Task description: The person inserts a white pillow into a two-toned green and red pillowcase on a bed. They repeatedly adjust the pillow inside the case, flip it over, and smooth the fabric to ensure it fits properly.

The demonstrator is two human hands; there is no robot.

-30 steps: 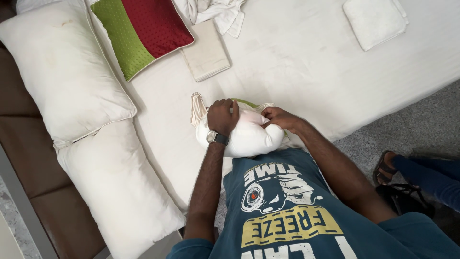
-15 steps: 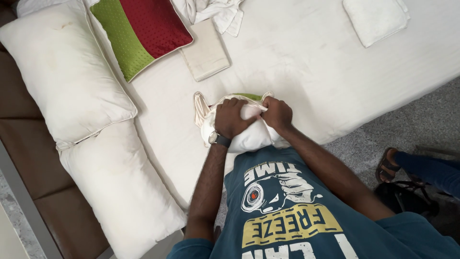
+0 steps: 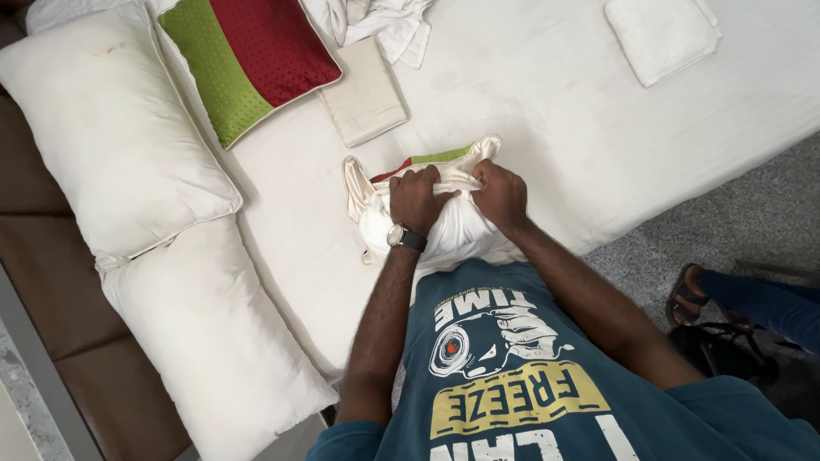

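Cream cover edge gripped by left hand and right hand, fists closed side by side, frame centre. White pillow beneath hands, on bed. Red-green cushion upper left; folded cloth just beside it.

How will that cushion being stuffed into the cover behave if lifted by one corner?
Probably floppy: the cushion bulges and creases where the left hand and right hand bunch the cover. Likely light for its bulk, since it looks soft-filled. The cover's sheen suggests it may slide through a loose grip. Unlikely to roll; it sags flat on the bed.
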